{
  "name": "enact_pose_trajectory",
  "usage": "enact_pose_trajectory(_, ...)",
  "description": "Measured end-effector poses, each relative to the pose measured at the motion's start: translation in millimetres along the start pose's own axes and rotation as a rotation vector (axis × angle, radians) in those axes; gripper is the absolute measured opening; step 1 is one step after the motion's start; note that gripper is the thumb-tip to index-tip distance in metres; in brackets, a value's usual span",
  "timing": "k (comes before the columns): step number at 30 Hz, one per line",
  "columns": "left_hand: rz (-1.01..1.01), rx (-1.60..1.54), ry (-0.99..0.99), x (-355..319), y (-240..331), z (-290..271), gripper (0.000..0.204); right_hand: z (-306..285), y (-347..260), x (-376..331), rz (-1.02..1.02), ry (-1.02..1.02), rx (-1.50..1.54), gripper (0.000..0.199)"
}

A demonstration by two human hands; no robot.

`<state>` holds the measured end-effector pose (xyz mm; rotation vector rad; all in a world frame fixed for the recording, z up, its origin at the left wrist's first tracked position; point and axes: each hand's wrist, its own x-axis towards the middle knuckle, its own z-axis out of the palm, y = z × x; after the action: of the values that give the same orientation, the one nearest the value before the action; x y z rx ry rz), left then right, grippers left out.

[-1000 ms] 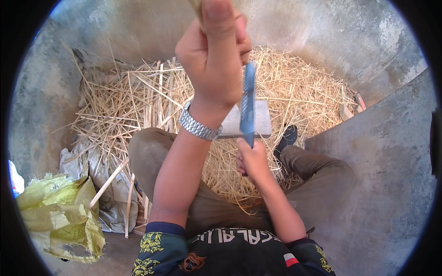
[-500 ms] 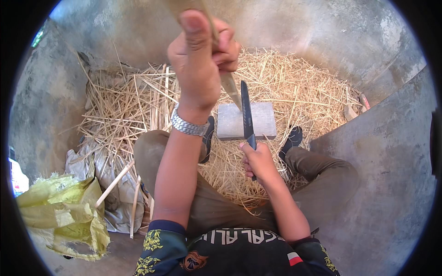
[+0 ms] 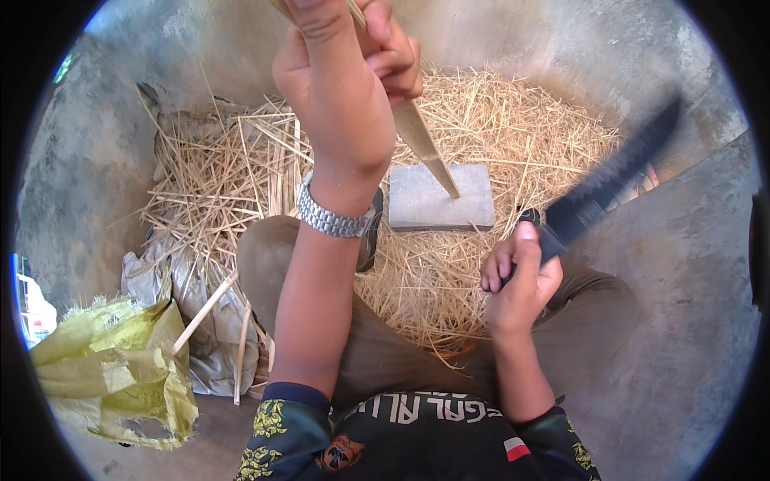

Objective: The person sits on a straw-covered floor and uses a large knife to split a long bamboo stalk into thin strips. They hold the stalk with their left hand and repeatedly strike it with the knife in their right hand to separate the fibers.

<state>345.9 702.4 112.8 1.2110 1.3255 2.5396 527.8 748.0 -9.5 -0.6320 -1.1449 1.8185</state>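
The grey block [image 3: 441, 198] lies flat on the straw [image 3: 513, 128], just beyond the person's knees. The left hand [image 3: 341, 76] is raised high above and to the left of the block, its fingers clenched around a pale stick [image 3: 421, 140]; the stick slants down from the fist and its lower tip rests on the block's top face, near the middle. A metal watch [image 3: 333, 216] sits on that wrist, left of the block. The right hand [image 3: 517, 280] is below and to the right of the block, fingers wrapped tight around the dark handle of a knife [image 3: 609, 184]. The blade angles up and away to the right, well clear of the block and stick; it is smeared by blur, so its edge cannot be made out. Far to the lower left of the block lies a crumpled yellow sack [image 3: 112, 369], with grey sacking [image 3: 192, 321] between it and the person's leg.
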Motion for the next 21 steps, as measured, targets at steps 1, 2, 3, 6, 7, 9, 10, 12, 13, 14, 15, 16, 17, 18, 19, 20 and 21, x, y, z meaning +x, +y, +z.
enact_pose_trajectory(1,0.003,0.003,0.001,0,0,0,0.074,6,9,-2,-0.070,0.074,0.112,0.030)
enact_pose_trajectory(2,-0.011,-0.004,0.022,1,-3,1,0.074,7,26,-4,0.152,-0.050,-0.025,0.030)
enact_pose_trajectory(3,-0.016,-0.003,0.037,1,-3,3,0.074,3,49,-4,0.372,-0.179,-0.151,0.031)
enact_pose_trajectory(6,-0.019,-0.032,0.026,7,-5,-4,0.074,-6,66,3,0.511,-0.280,-0.389,0.029)
enact_pose_trajectory(7,-0.025,-0.043,0.016,7,-7,-8,0.074,-10,66,4,0.480,-0.264,-0.444,0.029)
enact_pose_trajectory(9,-0.006,-0.033,0.024,1,-5,-11,0.074,-2,27,5,0.459,-0.222,-0.356,0.024)
enact_pose_trajectory(10,-0.005,-0.038,0.025,0,-4,-12,0.073,-3,15,5,0.357,-0.180,-0.339,0.023)
enact_pose_trajectory(12,0.013,-0.037,0.016,-1,-3,-11,0.073,-2,-4,5,0.167,-0.091,-0.189,0.021)
enact_pose_trajectory(13,0.024,-0.033,0.008,-1,0,-9,0.072,-2,-11,2,0.083,-0.039,-0.062,0.020)
enact_pose_trajectory(14,0.032,-0.034,-0.008,-1,0,-4,0.072,2,-7,1,-0.034,0.024,0.029,0.021)
enact_pose_trajectory(15,0.015,-0.050,-0.012,-1,0,2,0.072,1,18,0,-0.069,0.009,-0.103,0.020)
enact_pose_trajectory(16,-0.006,-0.070,-0.022,-2,0,10,0.072,-6,54,0,-0.105,0.000,-0.236,0.020)
enact_pose_trajectory(17,-0.019,-0.085,-0.027,-3,0,16,0.072,-9,72,1,-0.141,-0.018,-0.366,0.020)
enact_pose_trajectory(18,0.077,0.006,0.018,-5,-5,19,0.071,-9,70,6,0.079,-0.084,-0.306,0.020)
enact_pose_trajectory(19,0.056,-0.028,-0.016,-5,-6,16,0.071,-7,68,8,0.304,-0.153,-0.239,0.019)
enact_pose_trajectory(20,0.035,-0.061,-0.051,-4,-5,10,0.071,-6,64,9,0.527,-0.221,-0.169,0.018)
enact_pose_trajectory(21,0.013,-0.095,-0.085,-3,-5,8,0.071,-5,56,10,0.491,-0.206,-0.202,0.018)
